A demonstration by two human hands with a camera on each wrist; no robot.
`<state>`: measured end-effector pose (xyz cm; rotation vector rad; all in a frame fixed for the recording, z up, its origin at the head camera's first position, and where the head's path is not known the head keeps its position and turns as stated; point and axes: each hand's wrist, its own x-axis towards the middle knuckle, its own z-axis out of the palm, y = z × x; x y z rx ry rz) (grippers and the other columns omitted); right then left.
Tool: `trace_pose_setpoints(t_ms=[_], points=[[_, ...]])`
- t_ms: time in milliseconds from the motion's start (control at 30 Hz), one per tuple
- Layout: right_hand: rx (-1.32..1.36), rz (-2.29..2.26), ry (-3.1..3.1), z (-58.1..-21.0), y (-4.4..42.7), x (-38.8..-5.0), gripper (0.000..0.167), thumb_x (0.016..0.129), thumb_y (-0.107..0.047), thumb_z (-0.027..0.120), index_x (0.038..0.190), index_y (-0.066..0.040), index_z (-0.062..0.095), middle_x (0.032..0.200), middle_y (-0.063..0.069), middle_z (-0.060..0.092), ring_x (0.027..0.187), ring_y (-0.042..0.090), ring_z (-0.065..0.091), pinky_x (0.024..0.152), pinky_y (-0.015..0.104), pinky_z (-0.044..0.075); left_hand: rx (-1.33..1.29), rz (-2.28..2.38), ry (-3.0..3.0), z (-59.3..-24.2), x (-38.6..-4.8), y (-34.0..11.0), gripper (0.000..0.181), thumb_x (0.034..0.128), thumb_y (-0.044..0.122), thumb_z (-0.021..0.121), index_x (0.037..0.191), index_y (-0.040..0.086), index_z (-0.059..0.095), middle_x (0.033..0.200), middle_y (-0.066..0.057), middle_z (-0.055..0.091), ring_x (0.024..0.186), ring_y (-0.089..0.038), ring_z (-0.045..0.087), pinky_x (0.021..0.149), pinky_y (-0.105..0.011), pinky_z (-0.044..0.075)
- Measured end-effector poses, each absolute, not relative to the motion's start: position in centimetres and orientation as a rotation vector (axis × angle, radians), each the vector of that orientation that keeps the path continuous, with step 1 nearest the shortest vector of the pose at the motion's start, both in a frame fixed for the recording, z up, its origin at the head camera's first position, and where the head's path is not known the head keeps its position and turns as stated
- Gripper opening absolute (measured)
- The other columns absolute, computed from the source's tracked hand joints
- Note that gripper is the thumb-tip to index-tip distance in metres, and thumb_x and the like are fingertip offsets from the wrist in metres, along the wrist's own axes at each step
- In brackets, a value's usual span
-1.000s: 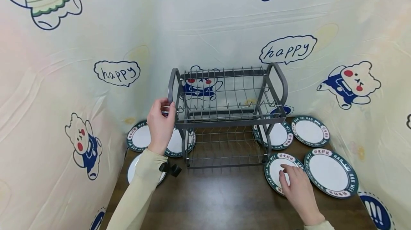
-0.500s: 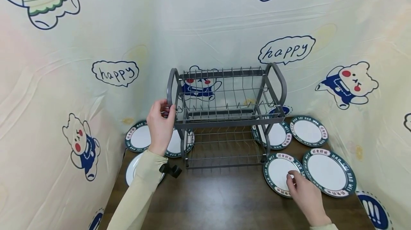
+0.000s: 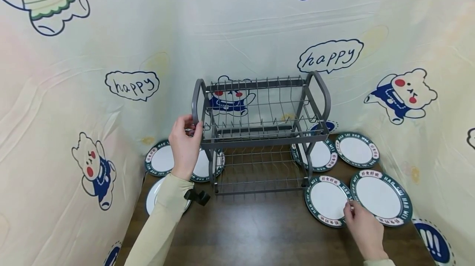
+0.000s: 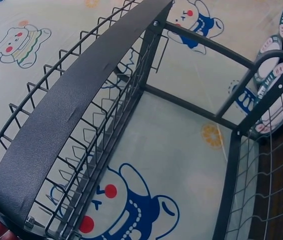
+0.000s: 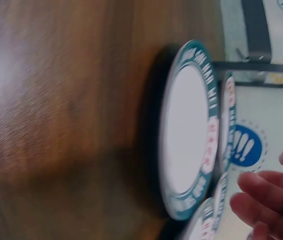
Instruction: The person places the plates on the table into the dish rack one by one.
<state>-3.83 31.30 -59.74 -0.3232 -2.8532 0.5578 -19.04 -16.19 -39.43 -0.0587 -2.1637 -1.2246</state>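
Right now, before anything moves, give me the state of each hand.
Left hand: closed, holding the dish rack at its left end.
Right hand: open, holding nothing, near a green-rimmed plate.

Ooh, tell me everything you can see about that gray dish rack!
The dish rack is dark gray and looks metal, with two tiers of thin wire and a curved loop at each upper end. It stands upright on the brown table, before a patterned backdrop. Both tiers look empty. The person's left-hand grip holds its left end, near the bottom of the loop.
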Motion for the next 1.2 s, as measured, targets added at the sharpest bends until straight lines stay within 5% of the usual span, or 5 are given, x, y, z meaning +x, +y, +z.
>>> trace_pose_setpoints(t_ms=[500, 1200], points=[[-0.805, 0.627, -3.036, -63.1, 34.4, -3.1, 0.033, 0.105, -0.028, 0.046, 0.084, -0.005, 0.055, 0.068, 0.010, 0.056, 0.058, 0.031, 0.055, 0.053, 0.050, 0.044, -0.060, -1.221, -2.164, -39.5, -18.9, -16.2, 0.025, 0.0987, 0.010, 0.072, 0.120, -0.002, 0.065, 0.108, -0.016, 0.066, 0.097, -0.024, 0.067, 0.079, -0.008, 0.052], [-0.858, 0.782, -3.055, -65.9, 35.0, -3.4, 0.049, 0.107, -0.042, 0.040, 0.099, 0.002, 0.060, 0.078, 0.019, 0.065, 0.071, 0.038, 0.064, 0.064, 0.056, 0.050, -0.071, -1.217, -2.152, -39.4, -18.9, -16.1, 0.024, 0.0990, 0.007, 0.070, 0.120, -0.003, 0.065, 0.108, -0.017, 0.066, 0.097, -0.026, 0.067, 0.078, -0.005, 0.050]])
